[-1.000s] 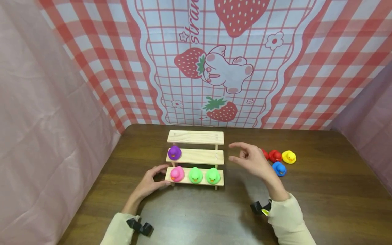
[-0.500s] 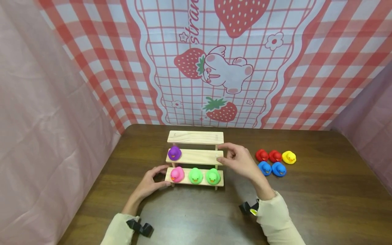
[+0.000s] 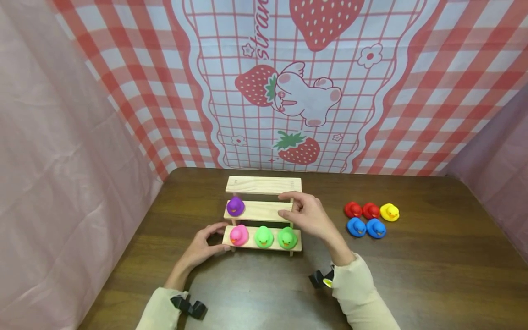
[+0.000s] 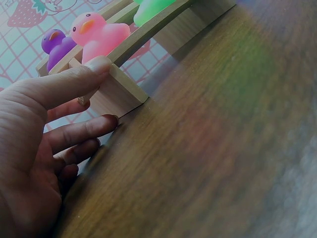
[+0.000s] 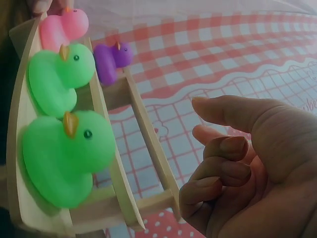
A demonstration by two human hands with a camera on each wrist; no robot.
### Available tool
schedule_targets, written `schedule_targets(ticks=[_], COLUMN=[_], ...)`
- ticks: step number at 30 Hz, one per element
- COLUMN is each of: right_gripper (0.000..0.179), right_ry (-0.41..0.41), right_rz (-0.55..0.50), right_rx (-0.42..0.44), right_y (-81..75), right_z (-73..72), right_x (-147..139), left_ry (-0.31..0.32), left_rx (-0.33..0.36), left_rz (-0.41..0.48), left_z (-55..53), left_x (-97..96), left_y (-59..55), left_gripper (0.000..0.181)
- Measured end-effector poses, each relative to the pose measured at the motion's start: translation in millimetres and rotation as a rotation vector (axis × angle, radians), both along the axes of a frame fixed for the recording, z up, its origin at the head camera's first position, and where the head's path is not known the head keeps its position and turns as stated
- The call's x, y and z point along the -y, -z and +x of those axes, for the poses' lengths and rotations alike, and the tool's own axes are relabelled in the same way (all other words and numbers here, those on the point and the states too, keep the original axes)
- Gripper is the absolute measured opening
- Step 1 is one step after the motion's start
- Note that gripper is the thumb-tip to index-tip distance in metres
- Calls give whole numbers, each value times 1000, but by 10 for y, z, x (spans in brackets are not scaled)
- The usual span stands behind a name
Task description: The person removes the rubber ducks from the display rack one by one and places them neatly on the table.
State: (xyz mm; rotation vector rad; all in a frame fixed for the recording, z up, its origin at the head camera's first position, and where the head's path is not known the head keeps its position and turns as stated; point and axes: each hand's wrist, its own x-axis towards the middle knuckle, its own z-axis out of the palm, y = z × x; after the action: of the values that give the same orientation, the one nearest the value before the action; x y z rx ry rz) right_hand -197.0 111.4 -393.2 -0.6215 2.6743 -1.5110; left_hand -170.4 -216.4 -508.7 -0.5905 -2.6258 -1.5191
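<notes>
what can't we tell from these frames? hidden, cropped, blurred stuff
- Head view: the right hand covers the right end of the three-tier wooden shelf's middle tier; contact cannot be told.
- Right wrist view: the rear green rubber duck overlaps the pink rubber duck, which the top edge crops; the purple rubber duck is blurred.
- Left wrist view: the left hand grips the shelf's foot; the top edge crops the green ducks.
- Wrist views: the loose red, blue and yellow ducks fall outside the frame.

The dark brown wooden worktop point(image 3: 433, 275) carries a pale 3-step wooden shelf point(image 3: 263, 185) near its middle. To the right, well apart from the shelf, 2 red rubber ducks point(image 3: 361, 210), 1 yellow rubber duck point(image 3: 389, 211) and 2 blue rubber ducks point(image 3: 366, 227) sit clustered directly on the wood.
</notes>
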Motion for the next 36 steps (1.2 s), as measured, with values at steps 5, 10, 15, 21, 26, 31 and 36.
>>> schedule_targets(ticks=[5, 10, 15, 21, 26, 31, 36], right_gripper=[37, 38, 40, 40, 42, 43, 44], right_ry=[-11, -14, -10, -4, -16, -22, -25], right_rz=[-15, -12, -15, -15, -29, -24, -27], right_rx=[5, 2, 45, 64, 90, 108, 112], right_y=[-2, 14, 41, 86, 81, 80, 96], right_z=[-6, -13, -24, -65, -110, -133, -146], right_x=[109, 227, 329, 444, 561, 660, 729], left_ry=[-6, -9, -9, -5, -2, 3, 5], left_rx=[19, 23, 21, 19, 24, 27, 35], left_rz=[5, -4, -1, 6, 27, 22, 26], left_z=[-1, -1, 5, -3, -14, -13, -15], left_x=[-2, 0, 2, -1, -3, -2, -3], left_y=[8, 9, -2, -7, -5, 1, 8], left_gripper=[59, 60, 60, 59, 58, 59, 58])
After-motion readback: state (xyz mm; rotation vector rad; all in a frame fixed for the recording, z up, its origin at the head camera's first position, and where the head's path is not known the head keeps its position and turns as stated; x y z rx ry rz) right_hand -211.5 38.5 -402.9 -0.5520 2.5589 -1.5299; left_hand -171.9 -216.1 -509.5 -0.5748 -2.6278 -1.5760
